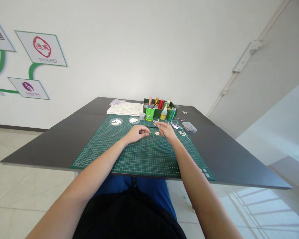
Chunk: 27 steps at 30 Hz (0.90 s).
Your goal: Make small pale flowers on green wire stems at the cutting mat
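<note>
My left hand (139, 132) is closed in a pinch on a thin green stem (152, 133). At the stem's right end is a small cream flower (157, 133), just above the green cutting mat. Close by on the right, my right hand (166, 130) has its fingers bent together and its index finger pointing left. A thin dark rod (151, 127) runs up to these fingers; whether they grip it I cannot tell. Behind the fingers lie small pale pieces (156, 122). To the right are white-handled scissors (182, 133) and a small pale purple item (175, 126).
Two shallow dishes (116, 121) with white pieces stand back left. Near them are a small white cup (142, 116), a green can (149, 113), a glue bottle (163, 113) and a green thread spool (171, 114). A clear box (189, 127) lies right of the cutting mat (139, 159).
</note>
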{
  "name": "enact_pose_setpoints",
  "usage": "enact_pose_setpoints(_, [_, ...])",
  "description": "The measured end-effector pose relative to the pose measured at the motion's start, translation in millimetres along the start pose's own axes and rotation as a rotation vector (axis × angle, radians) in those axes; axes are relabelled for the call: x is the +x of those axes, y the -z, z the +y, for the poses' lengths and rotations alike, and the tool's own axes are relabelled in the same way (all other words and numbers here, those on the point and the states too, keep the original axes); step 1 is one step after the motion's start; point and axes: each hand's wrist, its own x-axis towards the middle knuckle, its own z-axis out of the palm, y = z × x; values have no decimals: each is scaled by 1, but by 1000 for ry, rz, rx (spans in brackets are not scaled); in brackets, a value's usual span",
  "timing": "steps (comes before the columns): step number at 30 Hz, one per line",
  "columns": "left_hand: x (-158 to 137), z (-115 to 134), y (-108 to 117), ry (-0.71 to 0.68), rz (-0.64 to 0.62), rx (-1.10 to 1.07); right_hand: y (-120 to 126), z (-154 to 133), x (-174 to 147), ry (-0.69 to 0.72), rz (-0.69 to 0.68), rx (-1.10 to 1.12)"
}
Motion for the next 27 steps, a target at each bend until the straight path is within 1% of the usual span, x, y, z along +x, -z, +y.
enact_pose_setpoints(5, [2, -4, -1, 27, 19, -77, -2, 0, 0, -25, -9, -36])
enact_pose_setpoints(12, [2, -6, 0, 51, 31, -130, -6, 0, -1, -64, -15, -61])
enact_pose_setpoints(19, [2, -9, 1, 60, 48, -190, -7, 1, -1, -64, -36, -74])
enact_pose_setpoints(27, [3, -3, 3, 90, 108, -266, -6, 3, -1, -68, -85, -77])
